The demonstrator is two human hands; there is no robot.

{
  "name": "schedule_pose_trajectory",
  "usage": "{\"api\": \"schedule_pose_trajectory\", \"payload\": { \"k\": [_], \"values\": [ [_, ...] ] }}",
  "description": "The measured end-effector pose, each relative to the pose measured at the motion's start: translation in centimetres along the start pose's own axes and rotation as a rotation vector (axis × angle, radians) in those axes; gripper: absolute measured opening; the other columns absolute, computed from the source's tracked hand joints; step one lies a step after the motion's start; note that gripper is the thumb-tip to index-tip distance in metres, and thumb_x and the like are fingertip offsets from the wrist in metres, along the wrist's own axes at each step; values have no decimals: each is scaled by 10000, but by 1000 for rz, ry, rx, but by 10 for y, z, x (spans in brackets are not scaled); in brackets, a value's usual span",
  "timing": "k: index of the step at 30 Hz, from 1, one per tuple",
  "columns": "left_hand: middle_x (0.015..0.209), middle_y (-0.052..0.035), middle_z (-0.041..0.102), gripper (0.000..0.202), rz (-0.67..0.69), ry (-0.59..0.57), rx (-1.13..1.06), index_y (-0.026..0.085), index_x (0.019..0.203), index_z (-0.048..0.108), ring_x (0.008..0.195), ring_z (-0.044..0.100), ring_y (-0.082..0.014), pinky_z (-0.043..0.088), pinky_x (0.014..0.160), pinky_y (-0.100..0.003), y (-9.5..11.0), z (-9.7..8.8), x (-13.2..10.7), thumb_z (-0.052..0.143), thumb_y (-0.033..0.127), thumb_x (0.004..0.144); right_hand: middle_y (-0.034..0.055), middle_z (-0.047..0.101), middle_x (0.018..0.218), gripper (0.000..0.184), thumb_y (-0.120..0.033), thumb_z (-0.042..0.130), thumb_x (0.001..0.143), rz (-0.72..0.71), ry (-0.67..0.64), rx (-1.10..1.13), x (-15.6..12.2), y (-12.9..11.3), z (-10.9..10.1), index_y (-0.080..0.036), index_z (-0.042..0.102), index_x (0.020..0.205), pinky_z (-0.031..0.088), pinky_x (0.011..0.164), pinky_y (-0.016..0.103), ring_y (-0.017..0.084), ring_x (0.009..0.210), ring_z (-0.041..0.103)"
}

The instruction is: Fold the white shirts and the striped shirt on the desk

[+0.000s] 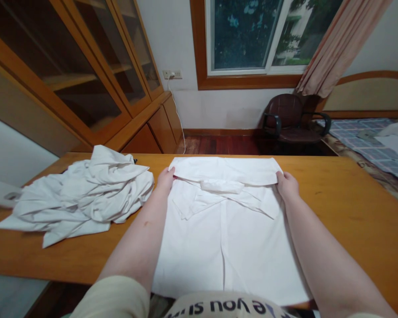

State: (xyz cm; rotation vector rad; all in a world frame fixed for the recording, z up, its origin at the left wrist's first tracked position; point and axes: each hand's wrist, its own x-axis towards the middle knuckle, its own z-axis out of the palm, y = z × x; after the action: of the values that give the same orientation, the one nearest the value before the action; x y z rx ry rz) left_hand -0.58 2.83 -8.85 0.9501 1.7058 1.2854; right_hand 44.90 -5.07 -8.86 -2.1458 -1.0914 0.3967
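A white button-front garment, likely a lab coat or shirt [199, 247], lies flat on the wooden table in front of me. Its far end is folded over toward me in a wide band, with sleeve or collar parts lying crosswise just below. My left hand [166, 179] pinches the left corner of that folded band. At the band's right corner my right hand [288, 185] grips the cloth between thumb and fingers. The near hem reaches the table's front edge by my body.
A crumpled heap of white cloth [86, 190] lies on the left of the table [338, 212]. Beyond the table stand a glass-door cabinet [146, 119], a brown armchair [288, 117] and a bed [368, 132]. A white cable [177, 110] hangs from a wall socket.
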Motion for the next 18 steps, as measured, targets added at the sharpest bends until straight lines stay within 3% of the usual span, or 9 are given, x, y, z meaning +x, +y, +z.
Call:
{"api": "schedule_pose_trajectory", "payload": {
  "k": [5, 10, 15, 18],
  "values": [
    [635, -16, 595, 126, -122, -82, -181, 137, 878, 582, 475, 558, -86, 449, 436, -171, 22, -7, -10, 580, 254, 831, 44, 618, 666, 337, -454, 472, 802, 19, 16, 214, 0, -4, -12, -148, 612, 793, 432, 555, 243, 167, 624, 562],
    [575, 27, 526, 124, -174, -76, -270, 149, 781, 527, 442, 513, -39, 433, 451, -120, 35, -20, -20, 524, 245, 860, 1, 536, 552, 224, -409, 548, 756, 102, 8, 517, 6, -9, -23, -189, 551, 714, 441, 484, 256, 138, 488, 493],
    [499, 17, 523, 112, -246, -70, -156, 149, 696, 508, 383, 491, -67, 416, 400, -159, 16, -26, -28, 556, 180, 792, 12, 518, 484, 250, -392, 519, 771, 111, -123, 163, 9, 6, -21, -195, 524, 616, 410, 474, 268, 146, 460, 481],
    [438, 21, 501, 137, -239, -60, -51, 158, 651, 508, 307, 422, -81, 298, 306, -171, 3, -26, -30, 571, 214, 760, 28, 503, 428, 284, -386, 568, 727, 113, -128, 20, 10, 12, -19, -187, 537, 528, 384, 501, 287, 167, 464, 481]
  ]
}}
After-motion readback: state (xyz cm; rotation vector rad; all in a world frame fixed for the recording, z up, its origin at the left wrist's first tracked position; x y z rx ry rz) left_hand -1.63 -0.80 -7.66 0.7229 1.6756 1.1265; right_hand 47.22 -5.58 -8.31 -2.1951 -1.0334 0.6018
